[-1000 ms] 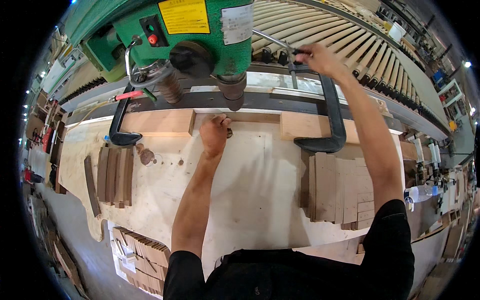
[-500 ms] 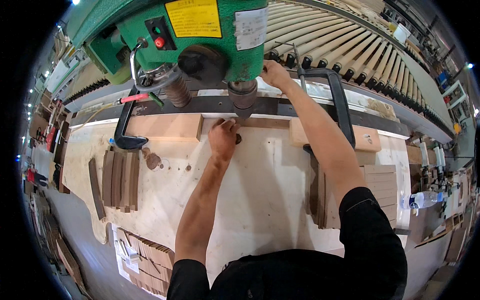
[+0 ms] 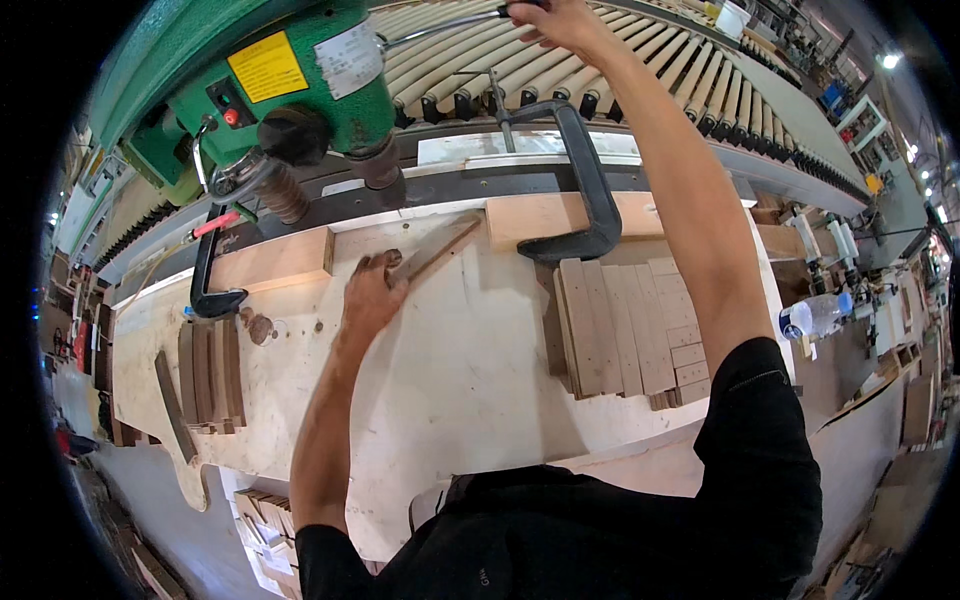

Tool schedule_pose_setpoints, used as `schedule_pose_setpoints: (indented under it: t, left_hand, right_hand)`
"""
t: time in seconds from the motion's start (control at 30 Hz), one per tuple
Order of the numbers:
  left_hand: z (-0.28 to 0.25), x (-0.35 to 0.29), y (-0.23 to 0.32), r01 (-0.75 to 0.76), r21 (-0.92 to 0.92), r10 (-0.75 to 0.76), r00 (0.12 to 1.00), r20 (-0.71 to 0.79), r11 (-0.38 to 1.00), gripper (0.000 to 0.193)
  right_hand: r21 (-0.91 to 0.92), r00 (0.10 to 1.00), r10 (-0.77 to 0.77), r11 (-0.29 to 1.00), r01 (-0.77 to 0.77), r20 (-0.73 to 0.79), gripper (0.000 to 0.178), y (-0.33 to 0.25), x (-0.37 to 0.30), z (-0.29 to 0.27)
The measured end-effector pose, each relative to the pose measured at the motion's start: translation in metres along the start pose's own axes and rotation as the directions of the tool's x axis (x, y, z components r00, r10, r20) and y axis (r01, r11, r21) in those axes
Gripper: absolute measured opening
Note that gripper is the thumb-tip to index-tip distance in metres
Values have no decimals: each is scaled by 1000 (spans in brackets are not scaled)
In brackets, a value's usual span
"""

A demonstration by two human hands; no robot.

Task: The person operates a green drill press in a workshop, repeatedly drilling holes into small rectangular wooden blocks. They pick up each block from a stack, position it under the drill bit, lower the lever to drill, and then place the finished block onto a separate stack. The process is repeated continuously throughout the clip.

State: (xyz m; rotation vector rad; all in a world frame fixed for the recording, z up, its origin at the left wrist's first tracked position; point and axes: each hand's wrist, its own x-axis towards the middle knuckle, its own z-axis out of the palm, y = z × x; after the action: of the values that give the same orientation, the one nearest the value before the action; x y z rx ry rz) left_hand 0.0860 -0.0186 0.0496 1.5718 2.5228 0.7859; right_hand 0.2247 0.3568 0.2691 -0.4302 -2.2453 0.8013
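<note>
My left hand (image 3: 372, 298) is closed on the near end of a brown wooden strip (image 3: 447, 246), which lies slantwise on the white board. Its far end touches the fence area beside the right wooden block. Far up, my right hand (image 3: 562, 24) is wrapped round the black-ended lever (image 3: 440, 30) of a green drill press (image 3: 350, 105). The drill chuck (image 3: 377, 167) hangs above the dark rail, beyond my left hand; no bit can be made out.
Black C-clamps (image 3: 588, 180) hold pale wooden blocks (image 3: 275, 262) against the fence. Stacks of wooden strips lie right (image 3: 615, 325) and left (image 3: 212, 375) on the white board (image 3: 460, 350). A roller conveyor (image 3: 690, 85) runs behind; a plastic bottle (image 3: 815, 317) stands at right.
The wooden strip has come away from the fence and turned slantwise with my left hand. My right hand has moved up and outward with the lever. The view has shifted to the right.
</note>
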Motion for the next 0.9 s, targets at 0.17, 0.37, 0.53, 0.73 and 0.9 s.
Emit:
schedule_pose_setpoints:
  t: [0.17,0.37,0.53,0.73,0.9]
  left_hand:
    - [-2,-132,55,294,-353,-279,956,94,888,30]
    - [17,-173,154,341,-508,-348,934,84,791,26]
    - [31,-164,158,268,-160,-283,956,-76,950,32]
    - [48,-149,179,-270,107,264,962,67,957,61]
    - [73,-134,179,-350,76,325,918,229,934,59]
  right_hand:
    - [66,983,134,988,-143,122,25,-41,-2,6]
    - [74,994,90,993,-94,67,21,-31,-1,2]
    - [75,994,96,992,-100,48,23,-25,-1,4]
    - [59,993,112,992,-115,46,25,-19,7,9]
    - [79,990,128,988,-131,52,28,-21,0,7]
